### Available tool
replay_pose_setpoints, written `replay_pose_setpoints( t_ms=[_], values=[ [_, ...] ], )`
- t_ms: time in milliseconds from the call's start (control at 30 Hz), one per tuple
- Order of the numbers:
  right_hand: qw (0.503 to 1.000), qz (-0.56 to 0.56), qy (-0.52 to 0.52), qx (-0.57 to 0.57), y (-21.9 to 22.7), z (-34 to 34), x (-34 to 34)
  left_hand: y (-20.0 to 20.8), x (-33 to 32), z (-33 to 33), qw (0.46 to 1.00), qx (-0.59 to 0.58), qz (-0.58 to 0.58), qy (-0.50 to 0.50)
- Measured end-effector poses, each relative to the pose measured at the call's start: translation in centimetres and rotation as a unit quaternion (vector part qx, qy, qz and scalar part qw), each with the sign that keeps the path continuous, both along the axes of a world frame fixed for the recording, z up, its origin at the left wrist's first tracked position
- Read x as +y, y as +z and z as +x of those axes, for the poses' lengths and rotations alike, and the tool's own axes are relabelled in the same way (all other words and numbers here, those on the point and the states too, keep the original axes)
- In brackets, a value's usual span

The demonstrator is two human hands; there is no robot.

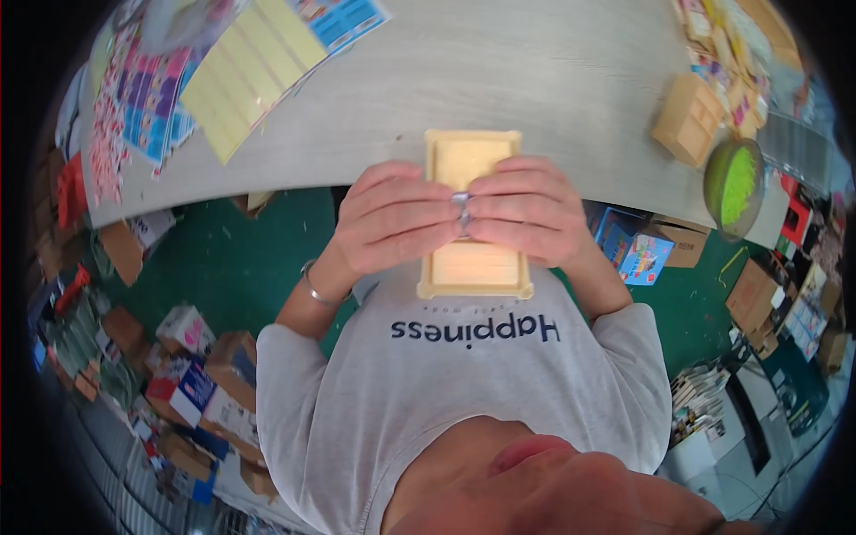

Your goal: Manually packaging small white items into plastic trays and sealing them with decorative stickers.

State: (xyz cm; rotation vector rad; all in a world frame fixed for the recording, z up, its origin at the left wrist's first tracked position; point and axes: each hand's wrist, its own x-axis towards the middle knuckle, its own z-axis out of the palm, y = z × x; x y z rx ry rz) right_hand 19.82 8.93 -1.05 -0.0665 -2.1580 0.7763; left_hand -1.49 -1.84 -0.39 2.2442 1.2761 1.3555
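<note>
Casing (473,268) front and centre, pale yellow, and it's firmly in play: left hand (397,218) gripping from one side, right hand (532,212) from the other, fingers laid across the middle, fingertips almost meeting. Look at the shape, a long rectangle with a raised rim and little knobs at the corners! Above the fingers, a smooth recessed panel; below them, a paler one crossed by fine lines. Between the fingertips, a small shiny greyish-purple piece (462,210), too covered to make out. The far end overlaps the worktop (357,116) edge in view; whether they touch, can't tell. Beyond the left hand, yellow sheets (250,80); out past the right, a compartmented box (688,120), same pale yellow.
</note>
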Motion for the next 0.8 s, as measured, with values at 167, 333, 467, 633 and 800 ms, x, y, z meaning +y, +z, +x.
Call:
replay_pose_setpoints(
  t_ms=[167, 333, 467, 633, 800],
  values=[
    [0.998, -0.055, -0.001, 0.041, -0.7, -0.3, 0.2, -0.7, 1.7, 1.1, 0.995, -0.101, -0.013, -0.009],
    [0.967, -0.231, 0.003, -0.107, -0.9, 1.7, 3.8, -1.9, 4.9, 0.6, 0.945, -0.177, -0.273, -0.041],
    [0.923, -0.2, -0.293, -0.146, -3.2, 8.2, 17.2, -5.6, 13.9, -2.8, 0.953, -0.178, -0.231, 0.079],
    [0.855, -0.316, -0.405, 0.067, 1.2, 15.8, 32.0, -10.1, 23.7, -3.2, 0.931, 0.244, -0.104, 0.252],
    [0.817, -0.081, -0.561, -0.108, 0.7, 16.8, 29.2, -12.8, 25.4, -1.0, 0.91, 0.301, -0.146, 0.247]
  ],
)
